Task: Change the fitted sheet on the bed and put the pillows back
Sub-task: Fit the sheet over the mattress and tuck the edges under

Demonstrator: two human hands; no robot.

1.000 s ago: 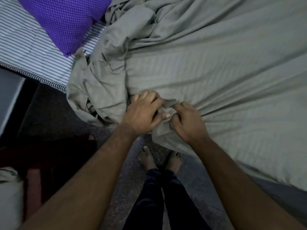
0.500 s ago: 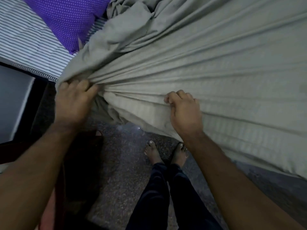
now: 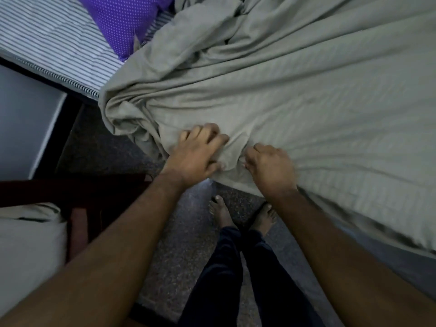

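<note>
The fingers of the left hand (image 3: 198, 154) are curled into the grey sheet (image 3: 295, 109) and its thumb pinches a fold of the cloth near the edge. The fingers of the right hand (image 3: 269, 166) are curled too and grip the same edge just beside the left hand; a small hump of cloth stands between the two hands. Both hands hold the sheet where it hangs over the side of the bed, above the person's bare feet on the dark floor (image 3: 179, 232).

From the hands the sheet spreads over the bed to the right, fairly flat there with long creases. To the left it lies bunched in a loose heap at the corner. Beyond the heap the striped mattress (image 3: 59, 46) is uncovered, and a purple pillow (image 3: 125, 17) lies on it, touching the sheet.

I judge that the step in hand is spreading the new sheet and finding its edge, so the task is still early. The next move probably calls for carrying the bunched part toward the bare end and pulling the corner over the mattress; the pillow may need to be lifted away first
</note>
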